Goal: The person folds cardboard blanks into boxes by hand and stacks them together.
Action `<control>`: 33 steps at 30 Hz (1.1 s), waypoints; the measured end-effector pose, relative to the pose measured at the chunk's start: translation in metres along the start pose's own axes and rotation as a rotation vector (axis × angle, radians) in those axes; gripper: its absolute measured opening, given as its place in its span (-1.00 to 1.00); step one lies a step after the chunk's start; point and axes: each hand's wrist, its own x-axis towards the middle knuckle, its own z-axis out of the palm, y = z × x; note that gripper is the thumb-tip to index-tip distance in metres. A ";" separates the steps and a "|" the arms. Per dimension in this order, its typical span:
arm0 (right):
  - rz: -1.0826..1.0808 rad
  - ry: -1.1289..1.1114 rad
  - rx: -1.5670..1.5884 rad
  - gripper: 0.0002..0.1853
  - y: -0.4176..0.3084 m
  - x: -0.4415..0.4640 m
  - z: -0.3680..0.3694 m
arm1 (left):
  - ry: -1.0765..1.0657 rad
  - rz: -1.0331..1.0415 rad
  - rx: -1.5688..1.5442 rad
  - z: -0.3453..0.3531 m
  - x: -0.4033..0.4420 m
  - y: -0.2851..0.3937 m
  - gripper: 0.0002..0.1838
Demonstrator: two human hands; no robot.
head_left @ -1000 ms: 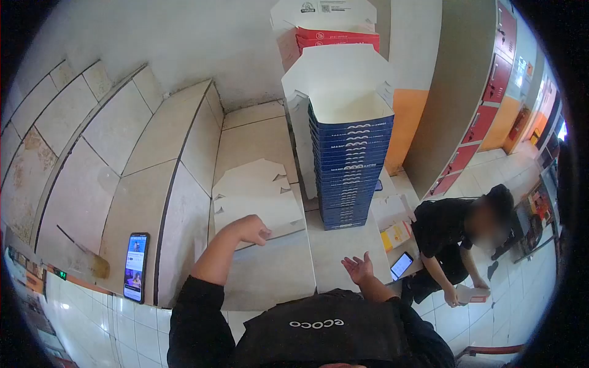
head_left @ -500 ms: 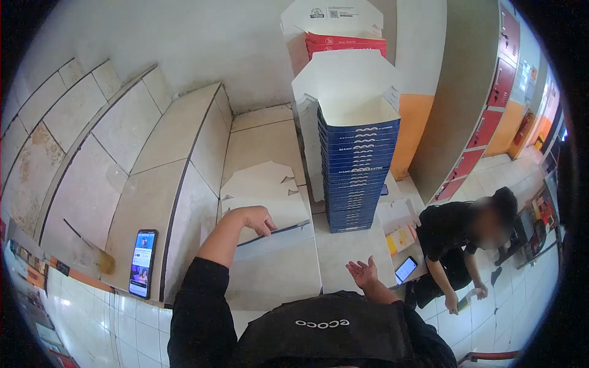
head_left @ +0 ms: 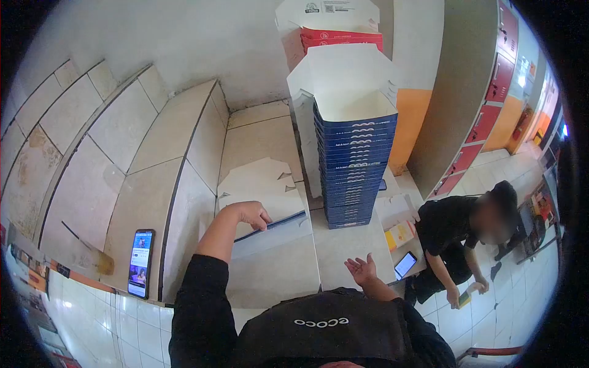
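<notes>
A white cardboard box blank (head_left: pixel 254 180) lies on the tiled ledge, inner side up, with small cut tabs along its right side. My left hand (head_left: pixel 251 214) is over its near part, fingers closed on a flap with a dark blue edge, which is folded partly upward. My right hand (head_left: pixel 362 270) is held palm up with fingers apart, holding nothing. It is to the right of the blank, in front of a tall stack of dark blue boxes (head_left: pixel 356 165) with white insides and raised lids.
Behind the stack stand red-and-white boxes (head_left: pixel 343 38). At left, a phone (head_left: pixel 141 264) lies by a cup of brown drink (head_left: pixel 104 262) with a straw. A seated co-worker (head_left: pixel 451 227) at right handles a small yellowish piece; another phone (head_left: pixel 405 265) lies nearby. Red lockers (head_left: pixel 483 122) stand behind.
The flap's blue edge is tilted up a little more, and my left hand has risen slightly with it. My right hand stays about where it was. The co-worker's hands have shifted slightly.
</notes>
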 end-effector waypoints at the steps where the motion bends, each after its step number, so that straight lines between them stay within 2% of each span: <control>1: -0.003 -0.002 0.005 -0.10 -0.001 -0.001 0.002 | 0.012 0.003 0.000 0.001 -0.001 0.002 -0.47; 4: -0.003 0.001 -0.009 -0.12 -0.001 -0.007 0.006 | 0.224 0.227 0.331 0.019 0.003 0.001 -0.57; 7: 0.012 0.014 -0.015 -0.14 0.000 -0.003 -0.001 | 0.507 0.105 0.691 0.074 -0.001 0.034 -0.71; 10: 0.022 -0.008 -0.036 -0.16 0.001 0.004 -0.007 | 1.135 0.050 0.732 0.141 0.031 0.005 -0.81; 13: 0.045 -0.030 -0.024 -0.19 -0.005 -0.004 0.006 | 1.276 -0.014 0.524 0.125 0.005 0.014 -0.79; 14: 0.026 -0.093 -0.146 -0.20 -0.009 -0.010 0.016 | 1.349 -0.079 0.440 0.114 -0.015 0.021 -0.79; 16: -0.015 -0.218 -0.397 -0.23 -0.019 -0.033 0.050 | 1.738 -0.058 0.251 0.098 -0.042 0.004 -0.86; 18: -0.159 -0.373 -0.755 -0.31 -0.025 -0.074 0.106 | 1.882 -0.203 0.054 0.086 -0.081 0.005 -0.81; 20: -0.329 -0.545 -1.087 -0.40 -0.022 -0.110 0.157 | 1.989 -0.120 -0.390 0.084 -0.133 0.067 -0.72; 21: -0.426 -0.639 -1.240 -0.45 -0.019 -0.125 0.179 | 2.047 0.048 -0.550 0.086 -0.135 0.065 -0.70; 23: -0.601 -0.920 -1.445 -0.35 -0.012 -0.162 0.226 | 2.112 0.398 -0.865 0.099 -0.144 0.057 -0.66; 25: -1.116 -0.986 -1.598 -0.17 0.016 -0.179 0.258 | 2.043 0.645 -1.024 0.113 -0.148 0.079 -0.64; 26: -1.224 -1.019 -1.557 -0.06 0.034 -0.180 0.270 | 1.985 0.779 -1.108 0.119 -0.147 0.087 -0.63; 27: -1.340 -1.030 -1.521 0.06 0.049 -0.181 0.281 | 1.873 0.809 -1.187 0.130 -0.142 0.084 -0.55; 28: -1.376 -1.030 -1.546 0.13 0.067 -0.181 0.288 | 1.731 0.843 -1.269 0.145 -0.135 0.076 -0.46; 29: -1.414 -1.005 -1.576 0.20 0.083 -0.180 0.290 | 1.829 0.745 -0.569 0.156 -0.131 0.063 -0.44; 31: -1.444 -1.074 -1.370 0.10 0.102 -0.174 0.286 | 1.459 0.833 -1.095 0.188 -0.119 0.044 -0.38; 32: -1.401 -1.130 -1.421 0.07 0.106 -0.176 0.284 | 1.432 0.795 -1.234 0.177 -0.127 0.080 -0.18; 33: -1.347 -1.191 -1.465 0.03 0.107 -0.183 0.285 | 1.369 0.764 -1.236 0.171 -0.121 0.095 -0.18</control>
